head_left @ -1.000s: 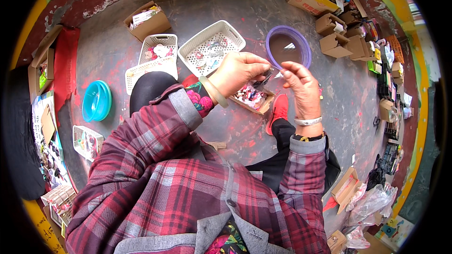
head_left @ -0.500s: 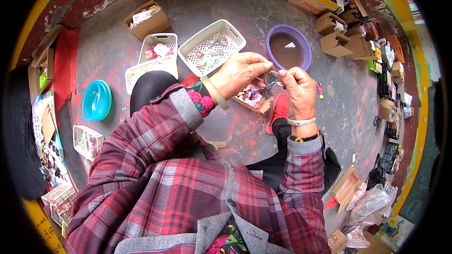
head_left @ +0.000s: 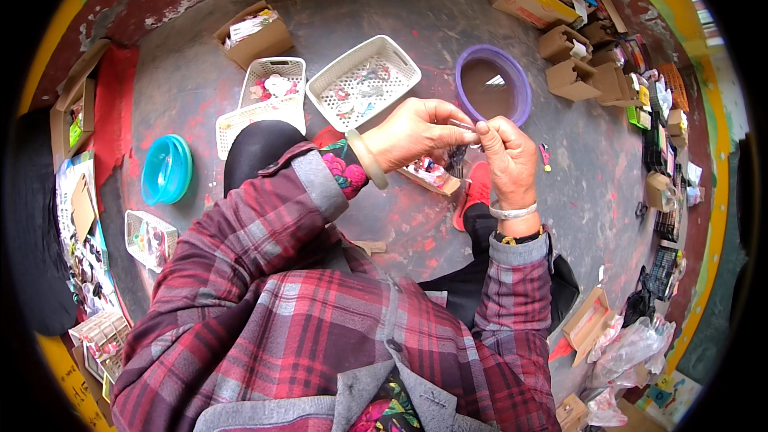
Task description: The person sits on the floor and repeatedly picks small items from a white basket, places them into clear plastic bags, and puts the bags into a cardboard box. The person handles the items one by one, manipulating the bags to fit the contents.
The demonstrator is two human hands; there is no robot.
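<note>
Left hand [head_left: 412, 134] shifted rightward; pinches dark item [head_left: 457, 159]; meets right hand [head_left: 510, 162].

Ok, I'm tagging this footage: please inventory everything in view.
Small item: 1, dark, centre, unidentifiable
Basin: 1, purple, floor ahead
Large basket: 1, white, ahead
Smaller baskets: 3 or more, white, left
Tubs: about 2, teal, left, nested
Red cloth: 1, red, far left
Cardboard boxes: many, brown, both sides
Plastic bags: several, mostly clear, lower right
Shoe: 1, red, centre right
Sleeves: 2, maroon-grey plaid, lower half
Left hand: 1, pale bangle, centre
Right hand: 1, silver bangle, centre
</note>
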